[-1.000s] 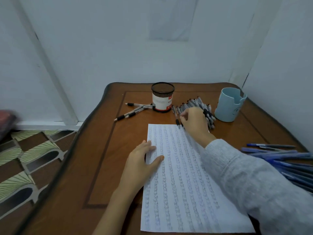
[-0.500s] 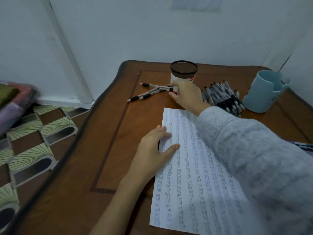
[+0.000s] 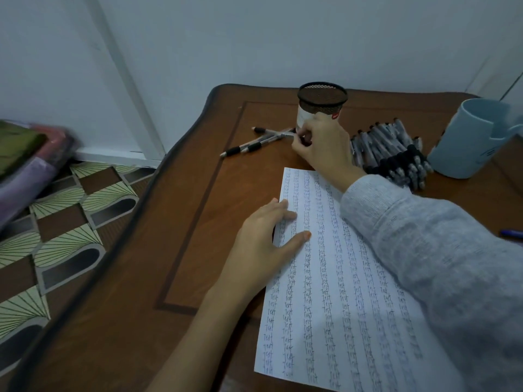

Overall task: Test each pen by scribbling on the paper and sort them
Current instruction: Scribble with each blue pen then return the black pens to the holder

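A white paper (image 3: 339, 292) covered in rows of scribbles lies on the brown table (image 3: 184, 250). My left hand (image 3: 263, 244) rests flat on the paper's left edge, fingers spread. My right hand (image 3: 322, 145) reaches across to the base of the mesh pen cup (image 3: 321, 100), fingertips pinched on the end of a black-grip pen (image 3: 278, 133). That pen lies across two other black-grip pens (image 3: 249, 145) left of the cup. A pile of several black pens (image 3: 390, 148) lies right of my hand.
A light blue mug-shaped holder (image 3: 475, 137) stands at the far right. A blue pen tip (image 3: 512, 233) shows at the right edge. The table's curved left edge drops to patterned floor (image 3: 65, 222); folded cloth (image 3: 25, 154) lies there.
My right hand moved from the black pen pile leftward to the small group beside the mesh cup, carrying a pen. The view swung left and down. My left hand stayed on the paper.
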### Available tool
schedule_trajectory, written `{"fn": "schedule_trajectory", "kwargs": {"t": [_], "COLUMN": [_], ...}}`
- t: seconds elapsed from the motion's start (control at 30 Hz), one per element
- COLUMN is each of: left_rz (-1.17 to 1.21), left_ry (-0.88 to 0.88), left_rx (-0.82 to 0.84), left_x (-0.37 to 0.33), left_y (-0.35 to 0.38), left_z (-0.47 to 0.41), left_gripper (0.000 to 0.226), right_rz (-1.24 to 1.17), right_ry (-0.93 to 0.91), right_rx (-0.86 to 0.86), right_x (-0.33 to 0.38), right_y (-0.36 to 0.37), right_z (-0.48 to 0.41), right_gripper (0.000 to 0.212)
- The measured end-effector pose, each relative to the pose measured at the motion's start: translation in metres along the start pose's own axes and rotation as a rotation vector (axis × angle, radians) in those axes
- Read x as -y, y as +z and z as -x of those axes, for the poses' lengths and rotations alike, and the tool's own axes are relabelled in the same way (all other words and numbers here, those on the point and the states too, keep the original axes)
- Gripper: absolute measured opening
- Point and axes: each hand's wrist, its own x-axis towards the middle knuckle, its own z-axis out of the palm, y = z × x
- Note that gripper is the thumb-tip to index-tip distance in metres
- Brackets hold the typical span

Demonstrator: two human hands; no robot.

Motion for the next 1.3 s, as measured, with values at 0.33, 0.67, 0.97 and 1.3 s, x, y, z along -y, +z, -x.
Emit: {"fn": "schedule_trajectory", "kwargs": {"t": [0.33, 0.67, 0.97, 1.3], "left_rz": [0.018, 0.102, -0.054, -0.362], "left_ry": [-0.007, -0.040, 0.090, 0.341], "left_rx": [0.003, -0.035, -0.057, 0.093], "left_x": [0.000, -0.004, -0.015, -0.030], "left_y": [-0.001, -0.002, -0.003, -0.001], "left_z": [0.000, 0.003, 0.011, 0.022], "left_gripper": [0.038, 0.023, 0.014, 0.033], "right_rz": [-0.559, -1.157, -1.601, -1.457], "right_ry": [0.358, 0.847, 1.086, 1.072], "right_rx": [-0.198, -0.193, -0.103, 0.278], "right_x": [0.023, 0.036, 0.032, 0.036], "right_y": [-0.066, -0.149, -0.189, -0.214], "right_z": [0.017, 0.060, 0.114, 0.166], "right_gripper": [0.010, 0.022, 0.016, 0.039]}}
